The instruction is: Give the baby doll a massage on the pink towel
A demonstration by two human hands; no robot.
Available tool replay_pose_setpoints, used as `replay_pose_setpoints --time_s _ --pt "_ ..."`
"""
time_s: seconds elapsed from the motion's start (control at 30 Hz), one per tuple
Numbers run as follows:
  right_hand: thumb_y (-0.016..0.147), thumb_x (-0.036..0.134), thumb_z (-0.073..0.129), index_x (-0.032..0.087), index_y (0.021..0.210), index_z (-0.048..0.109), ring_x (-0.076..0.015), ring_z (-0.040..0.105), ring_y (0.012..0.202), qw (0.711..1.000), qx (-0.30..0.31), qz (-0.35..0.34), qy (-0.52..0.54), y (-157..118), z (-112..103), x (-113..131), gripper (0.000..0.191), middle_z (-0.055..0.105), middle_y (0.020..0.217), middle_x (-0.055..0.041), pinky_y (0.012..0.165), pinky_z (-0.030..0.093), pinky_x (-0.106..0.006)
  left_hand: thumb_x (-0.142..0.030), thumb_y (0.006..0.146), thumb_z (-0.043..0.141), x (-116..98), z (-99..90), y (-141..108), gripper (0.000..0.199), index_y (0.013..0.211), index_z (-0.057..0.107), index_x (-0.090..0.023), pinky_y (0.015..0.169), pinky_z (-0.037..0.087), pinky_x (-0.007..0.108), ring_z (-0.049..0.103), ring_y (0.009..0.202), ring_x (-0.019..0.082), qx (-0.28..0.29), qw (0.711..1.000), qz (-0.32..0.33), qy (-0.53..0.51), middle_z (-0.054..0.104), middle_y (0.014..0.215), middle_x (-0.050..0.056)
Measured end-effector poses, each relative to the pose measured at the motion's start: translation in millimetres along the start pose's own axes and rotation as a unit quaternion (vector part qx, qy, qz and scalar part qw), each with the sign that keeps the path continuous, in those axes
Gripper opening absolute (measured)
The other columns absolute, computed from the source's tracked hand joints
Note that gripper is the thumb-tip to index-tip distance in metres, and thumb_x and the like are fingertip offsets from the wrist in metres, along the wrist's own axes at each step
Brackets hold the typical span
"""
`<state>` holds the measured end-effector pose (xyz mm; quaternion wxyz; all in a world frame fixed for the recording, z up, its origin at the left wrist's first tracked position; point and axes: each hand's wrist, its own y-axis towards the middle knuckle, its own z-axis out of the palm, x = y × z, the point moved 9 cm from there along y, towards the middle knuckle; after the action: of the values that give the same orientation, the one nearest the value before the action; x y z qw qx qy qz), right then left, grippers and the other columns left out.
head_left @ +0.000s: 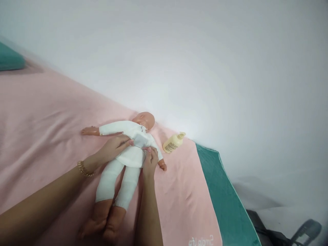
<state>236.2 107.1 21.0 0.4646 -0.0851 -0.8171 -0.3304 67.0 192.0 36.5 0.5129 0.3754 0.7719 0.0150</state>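
A doll point(130, 158) in a white top and white leggings lies on its back on the pink sheet, its head toward the wall. On its chest is a small pale grey patch point(140, 140). My left hand point(117, 146), with a beaded bracelet on the wrist, pinches the white top at the patch's left side. My right hand point(150, 159) is closed at the patch's lower right edge, thumb against fingers. What exactly its fingertips hold is too small to tell.
A pale yellow pump bottle point(172, 143) lies right of the doll. The pink sheet point(179, 191) has a green border point(222, 184). A green cushion-like item point(10, 58) is at the far left. Dark objects point(266, 229) stand at the lower right. A white wall point(205, 68) rises behind.
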Motion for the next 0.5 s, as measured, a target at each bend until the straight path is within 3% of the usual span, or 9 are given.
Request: replay_pose_setpoints --time_s 0.1,0.2,0.33,0.5 --pt "0.104 0.047 0.037 0.019 0.094 0.074 -0.0234 0.061 0.102 0.999 -0.04 -0.003 0.009 28.8 -1.8 4.2 0.048 0.069 0.099 -0.0085 0.094 0.046 -0.037 -0.056 0.105 0.035 -9.4 -8.3 19.6 0.055 0.094 0.071 -0.016 0.092 0.044 0.039 0.061 0.099 0.029 -0.038 0.999 0.017 -0.011 0.072 0.099 0.009" --pt "0.104 0.046 0.037 0.019 0.089 0.073 -0.0234 0.062 0.098 1.0 -0.024 -0.011 -0.002 51.6 9.8 5.4 0.047 0.071 0.094 -0.008 0.092 0.045 -0.037 -0.055 0.105 0.037 -15.3 -5.8 39.1 0.051 0.103 0.072 -0.018 0.103 0.041 0.042 0.059 0.113 0.03 -0.047 0.997 0.054 0.009 0.071 0.114 0.009" --pt "0.103 0.043 0.041 0.02 0.082 0.072 -0.0246 0.062 0.093 1.0 0.0 -0.016 -0.027 57.3 24.0 -2.4 0.045 0.071 0.089 -0.0083 0.087 0.044 -0.037 -0.052 0.105 0.033 -3.9 6.9 50.9 0.052 0.099 0.071 -0.018 0.097 0.042 0.044 0.06 0.107 0.03 -0.035 0.992 0.063 0.106 0.072 0.108 0.011" --pt "0.103 0.036 0.041 0.02 0.082 0.074 -0.025 0.061 0.092 0.997 0.037 -0.012 -0.06 51.2 36.1 -15.7 0.042 0.073 0.088 -0.008 0.086 0.043 -0.036 -0.047 0.107 0.029 12.9 17.4 47.1 0.053 0.089 0.07 -0.018 0.09 0.042 0.043 0.06 0.099 0.03 -0.035 0.983 0.051 0.17 0.072 0.099 0.011"
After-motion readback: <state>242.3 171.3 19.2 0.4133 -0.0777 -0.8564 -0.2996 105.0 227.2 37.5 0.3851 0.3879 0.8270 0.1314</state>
